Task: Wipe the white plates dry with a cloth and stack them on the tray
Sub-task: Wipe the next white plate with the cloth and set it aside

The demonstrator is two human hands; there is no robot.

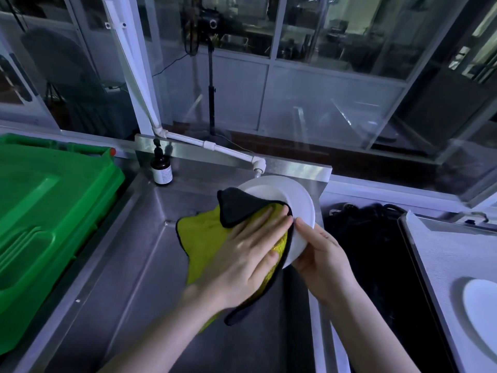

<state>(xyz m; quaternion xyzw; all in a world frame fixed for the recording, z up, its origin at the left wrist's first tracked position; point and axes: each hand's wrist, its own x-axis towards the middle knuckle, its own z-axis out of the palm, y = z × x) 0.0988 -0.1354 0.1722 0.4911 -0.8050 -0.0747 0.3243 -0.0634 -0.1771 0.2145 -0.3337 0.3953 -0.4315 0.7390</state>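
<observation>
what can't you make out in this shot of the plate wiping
All from the head view.
Face of the held plate: mostly covered by the cloth and left hand, so wet or dry is unclear.
Fingers of the right hand: hidden behind that plate.
The other plate on the tray: cut by the right edge; single or stacked is unclear.
Label of the bottle: too small to read.

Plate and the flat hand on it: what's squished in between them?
The yellow-green cloth lies between them: the left hand presses it flat against the white plate. The head view shows it.
</observation>
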